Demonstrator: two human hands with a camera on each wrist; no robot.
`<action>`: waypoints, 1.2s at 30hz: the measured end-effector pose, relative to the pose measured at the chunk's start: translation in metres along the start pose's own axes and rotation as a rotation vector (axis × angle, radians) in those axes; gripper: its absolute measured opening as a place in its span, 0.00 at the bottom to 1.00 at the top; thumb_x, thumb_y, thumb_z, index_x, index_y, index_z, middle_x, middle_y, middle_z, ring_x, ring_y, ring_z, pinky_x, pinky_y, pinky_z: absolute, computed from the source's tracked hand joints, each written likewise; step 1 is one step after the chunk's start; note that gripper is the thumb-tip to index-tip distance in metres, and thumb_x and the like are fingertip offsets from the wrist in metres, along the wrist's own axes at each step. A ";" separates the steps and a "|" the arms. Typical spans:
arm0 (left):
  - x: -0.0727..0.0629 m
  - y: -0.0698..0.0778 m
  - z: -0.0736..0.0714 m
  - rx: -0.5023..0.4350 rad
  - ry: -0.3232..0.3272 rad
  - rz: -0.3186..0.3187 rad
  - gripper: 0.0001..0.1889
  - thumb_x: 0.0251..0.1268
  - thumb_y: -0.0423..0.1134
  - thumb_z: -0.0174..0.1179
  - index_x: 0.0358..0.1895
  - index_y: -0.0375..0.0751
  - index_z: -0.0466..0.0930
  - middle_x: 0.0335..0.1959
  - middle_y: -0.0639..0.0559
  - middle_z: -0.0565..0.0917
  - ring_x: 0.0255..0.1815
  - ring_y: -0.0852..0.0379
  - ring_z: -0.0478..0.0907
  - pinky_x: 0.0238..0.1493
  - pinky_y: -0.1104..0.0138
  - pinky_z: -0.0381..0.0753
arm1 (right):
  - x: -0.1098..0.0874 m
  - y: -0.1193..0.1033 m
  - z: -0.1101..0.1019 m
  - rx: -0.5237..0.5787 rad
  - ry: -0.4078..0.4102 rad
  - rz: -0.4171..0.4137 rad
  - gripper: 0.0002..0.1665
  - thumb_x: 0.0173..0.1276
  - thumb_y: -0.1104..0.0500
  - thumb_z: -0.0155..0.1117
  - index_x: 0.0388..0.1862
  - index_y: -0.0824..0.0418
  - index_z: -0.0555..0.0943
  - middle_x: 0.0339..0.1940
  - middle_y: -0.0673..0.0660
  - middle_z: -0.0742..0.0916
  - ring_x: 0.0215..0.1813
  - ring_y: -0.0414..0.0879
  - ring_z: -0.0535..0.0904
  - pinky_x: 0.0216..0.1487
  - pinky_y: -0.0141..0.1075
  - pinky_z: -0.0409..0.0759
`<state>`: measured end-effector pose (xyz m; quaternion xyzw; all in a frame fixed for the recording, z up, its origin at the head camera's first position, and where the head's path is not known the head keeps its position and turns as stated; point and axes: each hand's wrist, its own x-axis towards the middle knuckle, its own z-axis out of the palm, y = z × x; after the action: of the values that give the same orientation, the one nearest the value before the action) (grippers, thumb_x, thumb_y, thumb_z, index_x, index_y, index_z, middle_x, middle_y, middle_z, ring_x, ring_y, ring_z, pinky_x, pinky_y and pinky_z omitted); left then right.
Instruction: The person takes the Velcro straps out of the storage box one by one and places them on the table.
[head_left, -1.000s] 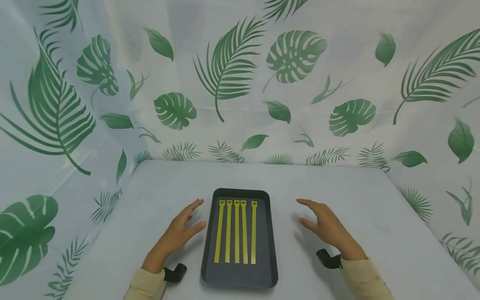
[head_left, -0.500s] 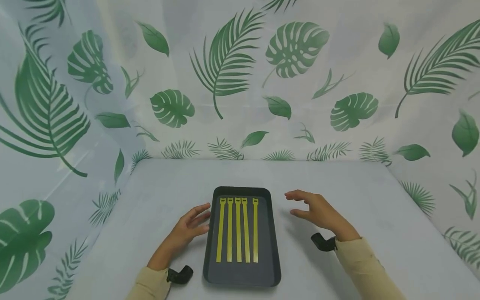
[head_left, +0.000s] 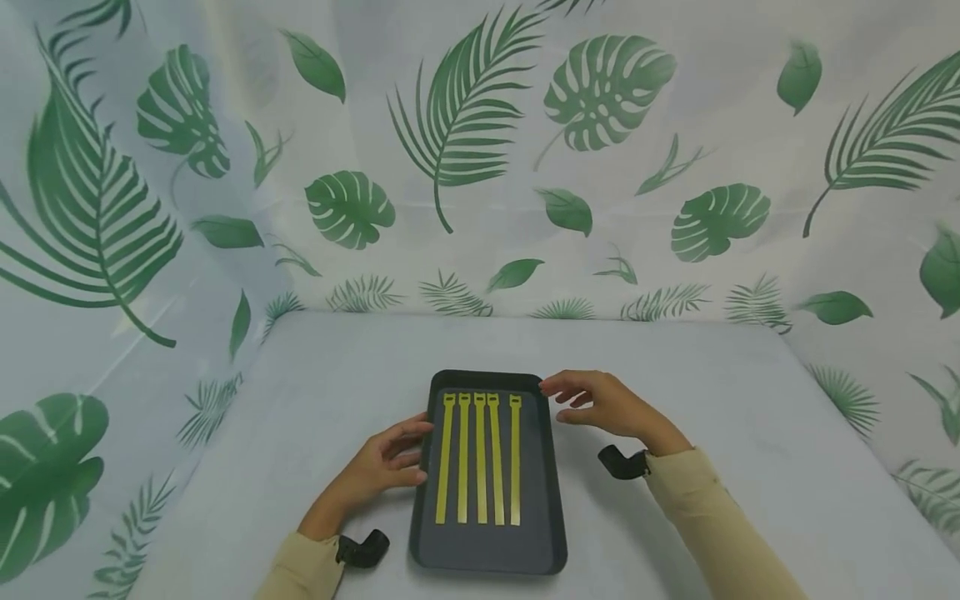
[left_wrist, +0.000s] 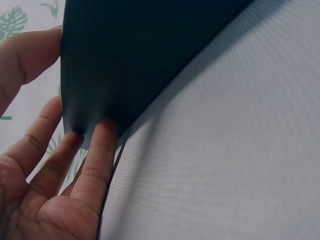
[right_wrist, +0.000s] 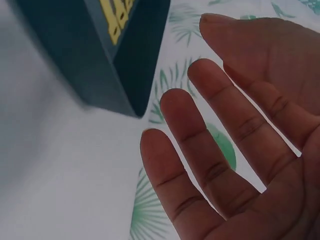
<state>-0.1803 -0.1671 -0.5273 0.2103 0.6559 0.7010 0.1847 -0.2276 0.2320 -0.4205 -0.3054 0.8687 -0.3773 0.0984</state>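
A dark grey rectangular tray (head_left: 487, 552) lies lengthwise before me on the table. Inside are several flat yellow straps (head_left: 445, 458) with slotted heads, like cable ties, lined up side by side with a wider gap before the rightmost. My left hand (head_left: 375, 468) is at the tray's left side; in the left wrist view its extended fingertips touch the outer wall (left_wrist: 115, 65). Near the far right corner my right hand (head_left: 600, 404) holds nothing, its fingers spread. The right wrist view shows those fingers (right_wrist: 220, 90) slightly apart from the tray corner (right_wrist: 132, 95).
A white cloth covers the table (head_left: 675, 367). White curtains with green leaf prints (head_left: 480, 125) enclose it at the back and both sides. A black camera mount sits on each wrist, the right one (head_left: 622, 462) and the left one (head_left: 363, 550).
My right hand has moved left to the tray's far right corner. My left hand has moved right, up against the tray's left side. The straps keep their arrangement in the tray.
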 end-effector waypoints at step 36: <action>0.001 0.000 -0.008 -0.023 -0.024 0.026 0.40 0.66 0.27 0.74 0.76 0.17 0.62 0.84 0.21 0.53 0.79 0.22 0.62 0.71 0.63 0.81 | 0.121 -0.031 0.062 0.127 -0.392 -0.210 0.13 0.73 0.77 0.64 0.55 0.76 0.85 0.56 0.69 0.89 0.51 0.59 0.88 0.52 0.37 0.89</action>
<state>-0.1854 -0.1729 -0.5281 0.2248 0.6427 0.7084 0.1860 -0.2843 0.1054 -0.4347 -0.4549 0.7709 -0.3729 0.2446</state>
